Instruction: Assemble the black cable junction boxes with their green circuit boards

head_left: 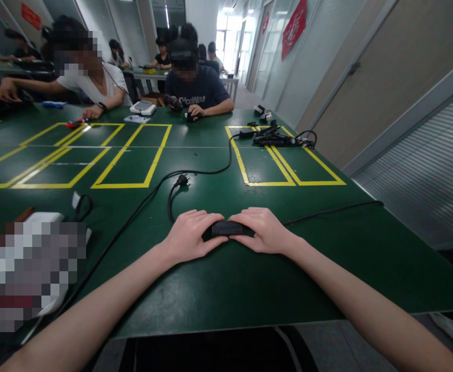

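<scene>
Holding black block (227,228) between left hand (187,235) and right hand (265,231), on near part of green tabletop (226,294). Set crosswise, with long axis pointing left to right. Pinched at both ends in narrow grip, with thumbs (215,243) nearest. Angled inward at both forearms (125,281). Marked beyond with yellow tape (159,155); faced by seated people (205,88).

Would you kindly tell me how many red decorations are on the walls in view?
3. One flat red decoration is at the upper left; a narrow red panel and a large red banner are on the right-hand wall, the banner nearer the camera. Others may be hidden.
</scene>
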A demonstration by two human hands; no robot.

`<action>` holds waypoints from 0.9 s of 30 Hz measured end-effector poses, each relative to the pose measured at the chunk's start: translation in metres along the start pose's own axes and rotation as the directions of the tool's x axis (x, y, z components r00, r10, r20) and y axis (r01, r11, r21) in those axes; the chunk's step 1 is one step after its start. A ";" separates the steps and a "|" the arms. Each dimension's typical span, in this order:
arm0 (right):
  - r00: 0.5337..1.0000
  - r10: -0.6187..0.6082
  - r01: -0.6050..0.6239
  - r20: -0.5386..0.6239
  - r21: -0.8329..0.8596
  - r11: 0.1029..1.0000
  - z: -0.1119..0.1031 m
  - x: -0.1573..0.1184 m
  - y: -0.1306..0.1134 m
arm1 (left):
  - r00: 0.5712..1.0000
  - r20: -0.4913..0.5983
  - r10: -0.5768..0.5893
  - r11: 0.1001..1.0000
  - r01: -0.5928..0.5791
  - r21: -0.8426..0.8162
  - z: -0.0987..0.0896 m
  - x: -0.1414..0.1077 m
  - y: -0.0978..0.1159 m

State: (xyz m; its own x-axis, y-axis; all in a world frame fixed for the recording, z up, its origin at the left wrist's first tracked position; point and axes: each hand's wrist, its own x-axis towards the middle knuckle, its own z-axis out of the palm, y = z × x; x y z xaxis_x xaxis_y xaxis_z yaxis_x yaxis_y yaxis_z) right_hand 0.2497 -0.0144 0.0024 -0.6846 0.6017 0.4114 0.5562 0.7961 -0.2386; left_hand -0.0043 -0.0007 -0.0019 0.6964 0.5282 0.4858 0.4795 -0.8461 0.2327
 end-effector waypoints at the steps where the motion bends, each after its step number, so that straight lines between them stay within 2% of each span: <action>1: 1.000 -0.006 0.006 -0.012 0.000 1.000 -0.001 0.000 -0.001 | 1.000 -0.015 0.017 1.000 -0.017 0.002 0.000 0.000 0.000; 4: 0.999 0.033 -0.030 -0.028 0.098 0.995 -0.004 0.002 -0.004 | 0.994 -0.056 0.091 0.995 -0.088 0.053 -0.001 0.001 0.000; 6: 0.993 0.120 -0.121 0.017 0.252 0.960 -0.007 0.003 -0.006 | 0.983 -0.071 0.168 0.979 -0.158 0.126 -0.002 0.002 -0.001; 9: 0.956 0.252 -0.294 0.152 0.513 0.806 -0.013 0.002 -0.010 | 0.960 -0.061 0.272 0.937 -0.250 0.245 -0.005 0.003 -0.001; 12: 0.914 0.284 -0.406 0.291 0.676 0.615 -0.015 0.000 -0.011 | 0.945 -0.051 0.322 0.906 -0.292 0.305 -0.008 0.004 0.001; 13: 0.910 0.281 -0.413 0.304 0.693 0.590 -0.015 -0.001 -0.012 | 0.941 -0.058 0.333 0.902 -0.300 0.311 -0.009 0.004 0.001; 15: 0.932 0.271 -0.362 0.240 0.668 0.651 -0.013 -0.001 -0.012 | 0.931 -0.085 0.355 0.896 -0.314 0.314 -0.009 0.004 0.002; 17: 0.971 0.228 -0.232 0.077 0.552 0.801 -0.010 -0.002 -0.011 | 0.928 -0.121 0.351 0.900 -0.299 0.316 -0.009 0.004 0.002; 20: 0.992 0.051 -0.014 -0.120 0.290 0.957 -0.010 -0.002 -0.010 | 0.942 -0.179 0.283 0.924 -0.218 0.312 -0.011 0.005 0.000; 23: 0.975 -0.080 0.092 -0.207 0.049 0.995 -0.015 -0.003 -0.006 | 0.943 -0.249 0.220 0.943 -0.140 0.302 -0.014 0.005 -0.003; 27: 0.937 -0.108 0.066 -0.331 -0.137 0.988 -0.028 -0.008 0.004 | 0.920 -0.361 0.149 0.959 -0.045 0.281 -0.017 0.003 -0.007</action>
State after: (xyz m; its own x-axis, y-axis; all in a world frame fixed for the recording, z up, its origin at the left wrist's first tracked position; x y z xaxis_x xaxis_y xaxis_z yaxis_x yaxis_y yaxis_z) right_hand 0.2706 -0.0180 0.0232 -0.5459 0.4561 0.7028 0.5694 0.8174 -0.0881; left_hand -0.0142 0.0057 0.0122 0.5196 0.3346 0.7862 0.5782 -0.8151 -0.0353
